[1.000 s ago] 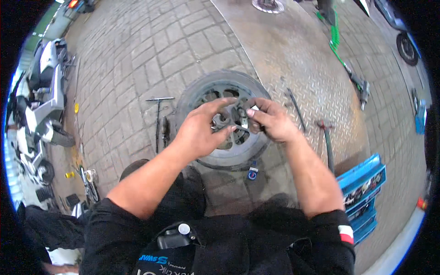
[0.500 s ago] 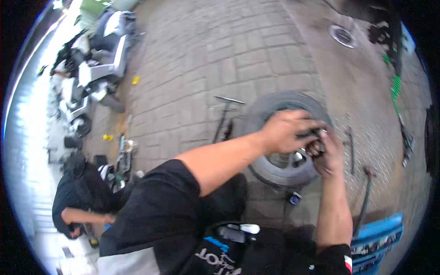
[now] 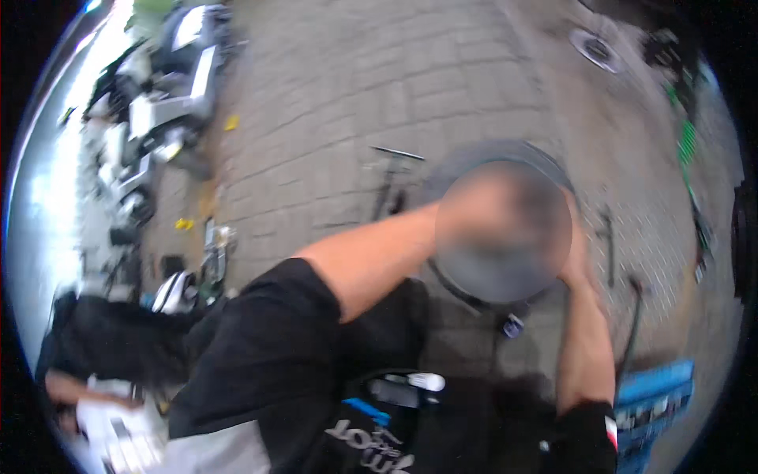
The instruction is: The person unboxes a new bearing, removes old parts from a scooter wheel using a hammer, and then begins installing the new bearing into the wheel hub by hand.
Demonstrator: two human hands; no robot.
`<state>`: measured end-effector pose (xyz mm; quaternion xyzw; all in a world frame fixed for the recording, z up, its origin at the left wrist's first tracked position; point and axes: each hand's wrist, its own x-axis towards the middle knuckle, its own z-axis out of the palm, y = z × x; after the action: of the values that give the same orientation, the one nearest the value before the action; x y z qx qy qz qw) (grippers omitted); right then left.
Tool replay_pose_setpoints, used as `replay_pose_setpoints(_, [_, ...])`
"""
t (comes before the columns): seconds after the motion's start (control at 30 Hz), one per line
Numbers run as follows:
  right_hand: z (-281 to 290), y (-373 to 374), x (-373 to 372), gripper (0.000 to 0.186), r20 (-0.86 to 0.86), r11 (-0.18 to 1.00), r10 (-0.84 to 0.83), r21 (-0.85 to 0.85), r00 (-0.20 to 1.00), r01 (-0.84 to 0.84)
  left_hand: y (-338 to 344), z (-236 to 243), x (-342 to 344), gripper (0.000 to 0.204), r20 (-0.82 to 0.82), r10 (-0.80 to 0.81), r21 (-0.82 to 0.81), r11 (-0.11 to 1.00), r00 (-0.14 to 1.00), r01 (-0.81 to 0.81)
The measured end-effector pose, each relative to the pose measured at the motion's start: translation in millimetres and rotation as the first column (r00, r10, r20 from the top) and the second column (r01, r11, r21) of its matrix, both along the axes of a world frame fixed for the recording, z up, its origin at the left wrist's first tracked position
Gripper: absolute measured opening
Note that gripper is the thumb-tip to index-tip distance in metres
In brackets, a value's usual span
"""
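A wheel with a grey-black tyre (image 3: pixel 517 150) lies flat on the paving in front of me. My left hand (image 3: pixel 478 207) reaches over it from the left, and my right hand (image 3: pixel 570 237) comes up at its right side. A round blur covers the fingers of both hands and most of the wheel. A dark patch shows between the hands inside that blur, but its shape is lost. Whether either hand grips anything is hidden.
Left of the wheel lies a T-handled tool (image 3: pixel 392 170); a dark bar (image 3: pixel 608 245) lies on its right. A small dark blue object (image 3: pixel 512 325) sits below it. A blue tool tray (image 3: pixel 655 399) is at lower right. Another person (image 3: pixel 110 340) works at lower left, near motorcycle parts (image 3: pixel 170 110).
Half a second ago both hands held a small dark round metal part above the wheel; now blur hides it. The other person at lower left has shifted, leaning further left.
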<state>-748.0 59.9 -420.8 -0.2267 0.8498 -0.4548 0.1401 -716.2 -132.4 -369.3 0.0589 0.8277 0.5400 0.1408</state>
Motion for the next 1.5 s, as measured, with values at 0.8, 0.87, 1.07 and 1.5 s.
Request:
replay_pose_setpoints(0.8, [4.1,-8.9,9.6,0.091,0.091,1.0,-0.008,-0.02,0.996,0.01,-3.5,-21.9,11.4,0.037,0.227,0.053,0.005,0.998,0.972,-0.056])
replay_pose_setpoints(0.87, [1.0,-8.5,9.8,0.088,0.104,0.999,-0.011,-0.036,0.995,0.015,-3.1,-32.3,12.6,0.037,0.295,0.067,0.054,0.995,0.953,-0.086])
replay_pose_setpoints(1.07, [0.0,-11.2,16.3,0.083,0.064,0.993,-0.035,-0.107,0.997,0.042,3.0,-39.9,16.3,0.027,0.348,0.055,0.272,0.949,0.936,-0.157])
replay_pose_setpoints(1.5, [-7.4,1.1,1.0,0.057,-0.166,0.972,0.202,-0.09,0.965,-0.219,-19.6,-37.1,10.4,0.025,0.411,0.058,0.297,0.935,0.91,-0.194])
